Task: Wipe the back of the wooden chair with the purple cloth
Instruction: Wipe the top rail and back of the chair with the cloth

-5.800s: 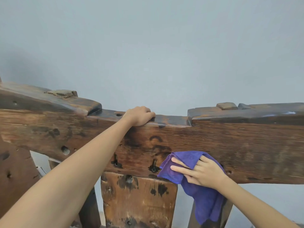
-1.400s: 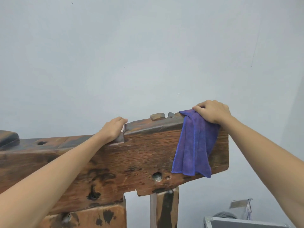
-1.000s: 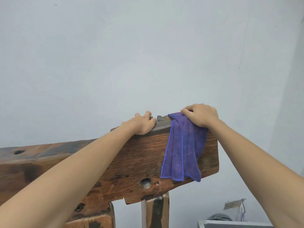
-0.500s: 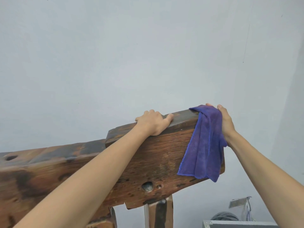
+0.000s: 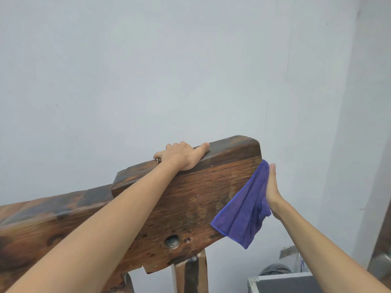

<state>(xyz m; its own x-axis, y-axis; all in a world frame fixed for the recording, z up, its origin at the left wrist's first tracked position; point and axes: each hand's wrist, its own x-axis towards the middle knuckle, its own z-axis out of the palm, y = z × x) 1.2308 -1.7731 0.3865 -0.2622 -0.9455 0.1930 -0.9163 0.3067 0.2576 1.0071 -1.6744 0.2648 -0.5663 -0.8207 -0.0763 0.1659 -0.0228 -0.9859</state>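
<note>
At the middle right of the frame the right hand [image 5: 271, 187] lies flat, fingers straight and together, pressing the purple cloth [image 5: 245, 210] against the end of the chair back [image 5: 190, 199] — it pins the cloth rather than gripping it, and much of the fabric hangs loose below the palm, past the lower corner of the wood. The left hand [image 5: 179, 156], near the centre of the frame, rests on the top edge of the rail with its fingers curled over the far side, steadying the chair. The chief risk, as I judge it, is the cloth slipping: held only by flat pressure on a narrow end face, it could slide off and drop toward the grey case [image 5: 281, 284] at the lower right if the palm eases or runs past the corner. The rough, pitted wood — note the hole [image 5: 171, 241] low on the face — might also snag the hanging fabric and drag it out from under the hand.
</note>
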